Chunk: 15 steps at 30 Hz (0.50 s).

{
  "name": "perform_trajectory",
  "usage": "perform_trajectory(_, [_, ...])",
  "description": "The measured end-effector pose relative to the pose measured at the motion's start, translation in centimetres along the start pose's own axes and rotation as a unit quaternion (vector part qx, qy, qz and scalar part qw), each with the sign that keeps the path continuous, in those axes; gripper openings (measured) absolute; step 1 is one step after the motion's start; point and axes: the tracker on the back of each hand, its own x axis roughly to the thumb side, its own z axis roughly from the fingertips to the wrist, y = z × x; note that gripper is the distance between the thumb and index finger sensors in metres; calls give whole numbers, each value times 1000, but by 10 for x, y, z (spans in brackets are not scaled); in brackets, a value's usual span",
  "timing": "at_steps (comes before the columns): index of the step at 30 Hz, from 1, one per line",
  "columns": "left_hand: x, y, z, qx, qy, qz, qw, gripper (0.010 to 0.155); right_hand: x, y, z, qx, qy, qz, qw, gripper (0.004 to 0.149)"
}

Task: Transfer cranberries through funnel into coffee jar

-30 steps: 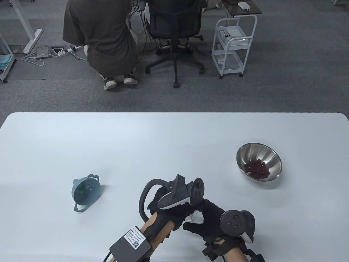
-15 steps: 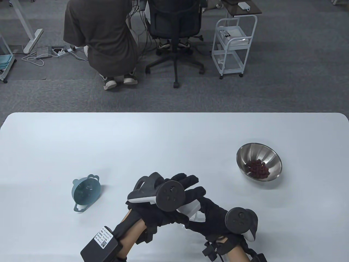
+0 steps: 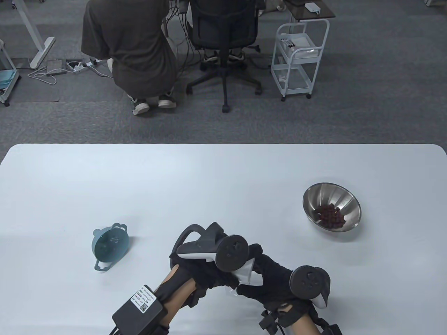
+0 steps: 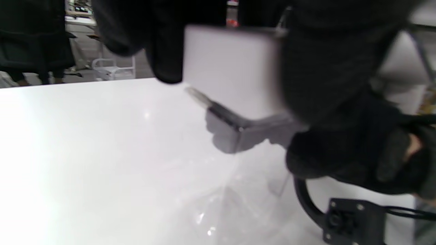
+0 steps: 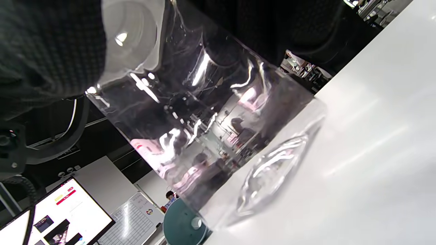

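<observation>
Near table front: coffee jar upright, long axis vertical; left hand and right hand grip it.

Overhead cam high, looks down at table, faces away from me. My wrist cams close; both share jar.

Clear glossy glass jar; shiny brushed-metal bowl; matt teal plastic funnel; smooth white table.

Forearm box sticker: QR code and small print, too small to read; Monitor: red banner, text illegible
</observation>
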Motion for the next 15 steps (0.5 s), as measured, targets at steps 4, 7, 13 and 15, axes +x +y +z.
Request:
perform_trajectory(4, [3, -1, 2, 63, 49, -45, 996, 89, -1, -2, 1, -21, 6, 27, 999, 91])
perform_trajectory(7, [6, 3, 5, 103, 69, -58, 991, 85, -3, -2, 1, -27, 16, 39, 999, 91])
perform_trajectory(13, [-12, 14, 22, 144, 98, -14, 985, 77, -8, -7, 2, -38, 28, 30, 998, 91])
perform_trajectory(15, [-25, 14, 29, 147, 115, -9, 982, 76, -9, -7, 2, -37, 30, 25, 999, 91])
